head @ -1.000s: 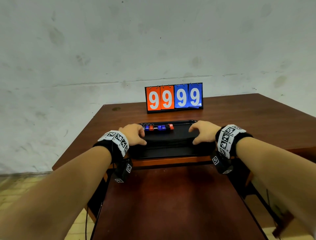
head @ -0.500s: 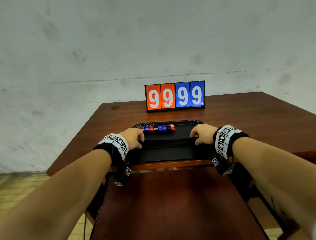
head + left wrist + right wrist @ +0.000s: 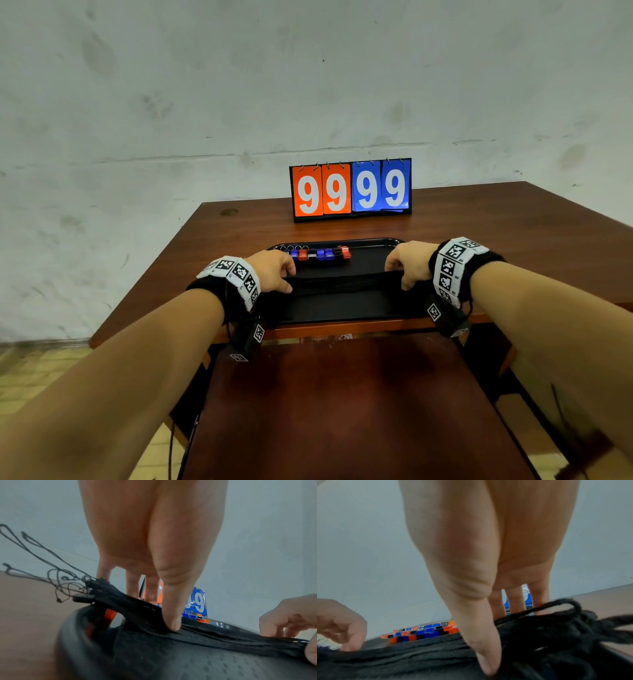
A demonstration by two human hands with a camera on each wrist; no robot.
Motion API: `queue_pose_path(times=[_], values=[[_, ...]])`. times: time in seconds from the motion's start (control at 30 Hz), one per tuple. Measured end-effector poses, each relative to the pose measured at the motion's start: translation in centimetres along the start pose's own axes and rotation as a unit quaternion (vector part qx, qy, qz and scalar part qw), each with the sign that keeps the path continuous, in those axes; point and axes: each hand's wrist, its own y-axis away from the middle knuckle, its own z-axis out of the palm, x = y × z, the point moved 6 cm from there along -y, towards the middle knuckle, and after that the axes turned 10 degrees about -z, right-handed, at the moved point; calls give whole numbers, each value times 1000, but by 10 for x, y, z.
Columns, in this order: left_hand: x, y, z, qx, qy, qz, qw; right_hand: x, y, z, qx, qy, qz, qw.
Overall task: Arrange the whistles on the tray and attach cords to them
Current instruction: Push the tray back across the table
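Head view: the black tray [image 3: 342, 308] sits on the table [image 3: 513, 222] before the scoreboard [image 3: 351, 189], unchanged. Both hands, left hand [image 3: 272, 270] and right hand [image 3: 407, 262], now pinch the black cords [image 3: 339, 278] stretched across the tray, fingers curled tighter than before. Whistles [image 3: 320, 254] line the tray's far edge.

One black tray [image 3: 376, 244] sits before one scoreboard [image 3: 351, 190] showing four nines. The whistles [image 3: 318, 254] on it are too crowded to count. One bundle of black cords [image 3: 339, 279]; two hands.
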Motion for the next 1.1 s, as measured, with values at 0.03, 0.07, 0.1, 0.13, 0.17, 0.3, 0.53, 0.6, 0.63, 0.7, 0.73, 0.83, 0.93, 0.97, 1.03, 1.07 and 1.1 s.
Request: queue_pose_path(times=[0.03,0.07,0.1,0.13,0.17,0.3,0.53,0.6,0.63,0.7,0.73,0.83,0.93,0.97,1.03,1.07,1.1], values=[[1,0,1,2,-11,1,1000,0,0,0,3,2,4,1000],[1,0,1,6,-15,1,1000,1,0,0,4,2,7,1000],[0,0,1,8,-12,0,1000,1,0,-1,4,-2,8,1000],[-1,0,0,10,0,-3,1000,1,-1,-2,3,-11,8,1000],[-3,-1,-3,13,19,-9,1000,0,-1,-5,5,-25,6,1000],[-15,-13,-23,63,69,-50,994,-11,-11,-25,62,-104,-9,993],[-19,-46,-28,77,67,-79,992,-42,-57,-38,49,-190,-24,980],[-15,-53,-28,75,55,-62,994,-49,-69,-39,42,-189,-26,981],[-11,-56,-28,65,53,-46,995,-51,-74,-39,37,-186,-26,981],[-1,-59,-25,29,47,-13,998,-56,-83,-37,25,-184,-28,982],[2,-60,-23,8,40,-4,999,-58,-87,-37,22,-187,-28,982],[5,-62,-17,-32,31,1,999,-61,-93,-35,23,-197,-25,980],[3,-63,-14,-38,28,-9,999,-59,-95,-34,24,-209,-17,977],[2,-62,-15,-37,30,-14,999,-58,-95,-33,24,-215,-15,976],[2,-60,-16,-30,39,-22,999,-56,-93,-32,25,-228,-11,973],[1,-59,-18,-23,47,-26,998,-54,-90,-33,30,-236,-11,971],[0,-57,-19,-16,57,-33,998,-53,-87,-34,38,-242,-12,970]])
